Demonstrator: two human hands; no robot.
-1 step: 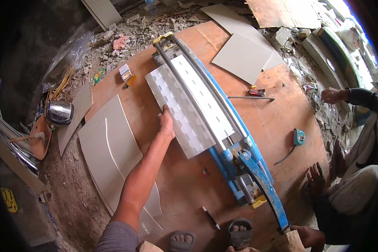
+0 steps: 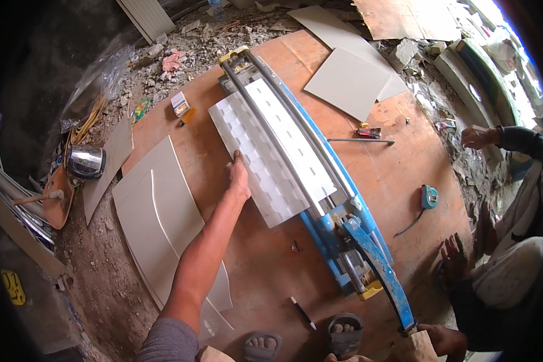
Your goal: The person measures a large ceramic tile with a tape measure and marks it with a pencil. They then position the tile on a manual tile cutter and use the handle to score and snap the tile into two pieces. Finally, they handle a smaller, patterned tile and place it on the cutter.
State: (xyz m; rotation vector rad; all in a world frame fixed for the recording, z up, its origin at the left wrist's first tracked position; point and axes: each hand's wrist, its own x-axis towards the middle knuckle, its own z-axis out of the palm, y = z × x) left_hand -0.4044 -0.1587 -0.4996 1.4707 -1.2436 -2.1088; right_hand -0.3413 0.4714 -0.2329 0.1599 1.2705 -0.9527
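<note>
A white tile [image 2: 253,163] with a wavy raised pattern lies under the twin rails of a blue manual tile cutter [image 2: 311,130]. My left hand [image 2: 238,176] grips the tile's left edge, fingers partly hidden beneath it. The cutter's blue lever [image 2: 386,271] slants down toward the lower right. Close to the lever's end is my right hand [image 2: 445,341], dark and partly covered by my knee; its fingers do not show clearly. A black and white marker [image 2: 303,312] lies on the board before my sandalled feet.
Cut beige tiles [image 2: 157,199] lie at the left, and more tiles [image 2: 347,84] at the far right. A tape measure [image 2: 429,197], thin rod [image 2: 362,141] and small box [image 2: 180,104] rest on the wooden board [image 2: 404,163]. A co-worker's hand [image 2: 455,256] is at right; rubble [image 2: 157,66] lies beyond.
</note>
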